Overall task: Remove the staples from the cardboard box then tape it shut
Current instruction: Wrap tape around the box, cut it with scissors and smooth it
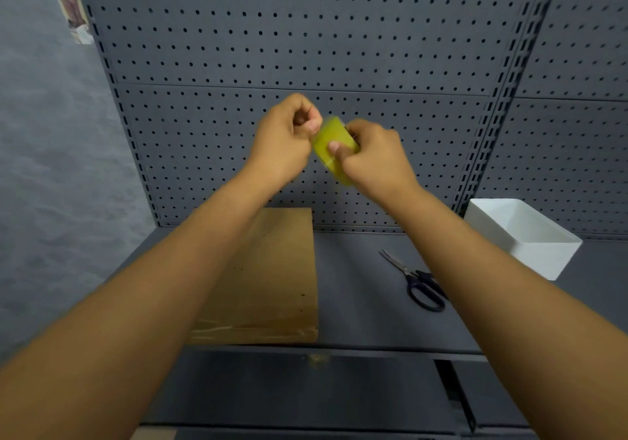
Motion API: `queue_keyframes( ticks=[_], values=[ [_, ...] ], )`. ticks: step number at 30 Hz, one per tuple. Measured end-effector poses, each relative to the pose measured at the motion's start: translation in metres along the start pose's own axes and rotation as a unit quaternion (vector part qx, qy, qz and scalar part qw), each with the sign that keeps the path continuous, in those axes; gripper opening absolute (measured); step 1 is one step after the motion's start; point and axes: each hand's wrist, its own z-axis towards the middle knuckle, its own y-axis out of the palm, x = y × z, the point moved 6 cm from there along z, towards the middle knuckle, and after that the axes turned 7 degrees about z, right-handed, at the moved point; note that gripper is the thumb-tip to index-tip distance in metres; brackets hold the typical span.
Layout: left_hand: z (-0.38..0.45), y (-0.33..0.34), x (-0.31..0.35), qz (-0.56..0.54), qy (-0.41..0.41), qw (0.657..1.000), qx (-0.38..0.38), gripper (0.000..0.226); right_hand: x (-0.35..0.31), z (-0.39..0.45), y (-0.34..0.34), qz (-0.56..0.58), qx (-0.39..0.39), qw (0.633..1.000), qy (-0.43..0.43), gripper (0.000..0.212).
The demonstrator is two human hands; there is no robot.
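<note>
Two bare forearms reach up and forward from the bottom corners of the view, meeting in front of a dark grey pegboard wall (pixel 306 38). Between the hands is a roll of tape (pixel 334 149), yellowish-green and translucent, slightly blurred, held in the air well above the counter. The right hand (pixel 373 159) grips the roll, its thumb lying across the roll's broad outer face and its fingers curled behind it. The left hand (pixel 287 137) is closed into a loose fist just beside the roll's upper left edge, thumb and fingertips pinched together against it (whether they hold a loose end of tape cannot be told). Below the hands, a brown cardboard box (pixel 272 276) lies flat on the dark grey counter (pixel 367 320), running from the back edge toward the front edge, its left part hidden behind the left forearm. Its top is plain and closed, with a few small dark specks near its right side, and a glossy band of clear tape crosses the end nearest the front edge. To the box's right, well apart from it, a pair of scissors (pixel 416 281) with dark handles lies on the counter, blades closed and pointing toward the back. Near the counter's back right corner stands an open white bin (pixel 543 246).
</note>
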Motion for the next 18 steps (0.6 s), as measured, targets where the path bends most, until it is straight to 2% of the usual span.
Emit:
queue_keyframes(
  ticks=[2, 5, 6, 8, 11, 14, 18],
  values=[
    [0.003, 0.0, -0.002, 0.0, -0.019, 1.0, -0.014, 0.026, 0.003, 0.002, -0.003, -0.003, -0.008, 1.0, 0.004, 0.012],
    [0.001, 0.005, -0.025, -0.07, -0.11, 0.99, -0.045, 0.005, 0.012, -0.001, 0.001, -0.021, -0.032, 0.999, 0.007, 0.013],
    [-0.001, 0.005, -0.033, -0.084, -0.131, 0.987, -0.052, 0.018, 0.015, -0.003, 0.003, -0.029, -0.038, 0.999, 0.007, 0.012],
    [-0.002, 0.005, -0.041, -0.082, -0.139, 0.985, -0.059, 0.023, 0.02, -0.006, 0.01, -0.044, -0.045, 0.998, 0.003, 0.012],
    [-0.002, 0.004, -0.042, -0.065, -0.123, 0.988, -0.059, 0.005, 0.021, -0.007, 0.015, -0.054, -0.045, 0.998, 0.0, 0.012],
    [-0.005, 0.006, -0.051, -0.053, -0.129, 0.987, -0.077, 0.012, 0.029, -0.008, 0.02, -0.062, -0.041, 0.997, 0.023, 0.015],
    [-0.021, 0.013, -0.089, 0.082, -0.156, 0.971, -0.16, 0.042, 0.059, -0.019, 0.038, -0.038, -0.06, 0.991, 0.116, 0.025]
  ],
)
